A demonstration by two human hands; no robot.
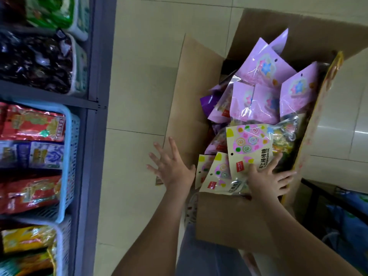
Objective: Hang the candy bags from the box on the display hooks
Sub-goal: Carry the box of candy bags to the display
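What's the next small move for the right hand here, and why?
Probably curl the right hand around the top cream lollipop bag: it rests open on the bag, gripping nothing, and the left hand is open beside the box.

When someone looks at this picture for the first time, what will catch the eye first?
The open cardboard box, heaped with purple candy bags and cream lollipop bags, stands out at right. The right hand rests spread on a cream bag at its near end; the left hand is spread open beside it. At left, a blue basket holds red packets.
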